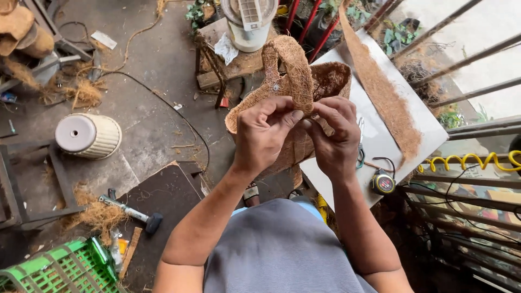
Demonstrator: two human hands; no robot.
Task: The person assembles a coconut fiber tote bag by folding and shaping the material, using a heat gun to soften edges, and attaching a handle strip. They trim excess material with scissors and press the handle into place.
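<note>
A brown coir-fibre basket (325, 81) with a looped strap handle (287, 62) is held up in front of me. My left hand (263, 133) pinches the lower end of the handle against the basket's rim. My right hand (334, 135) grips the same spot from the other side, fingertips meeting the left hand's. Both hands cover the lower body of the basket.
A white board (380, 135) to the right carries a long coir strip (385, 97), scissors and a tape measure (382, 183). On the floor lie a hammer (133, 212), a white pot on its side (87, 135), a green crate (59, 268), a wooden stool with a fan (247, 21).
</note>
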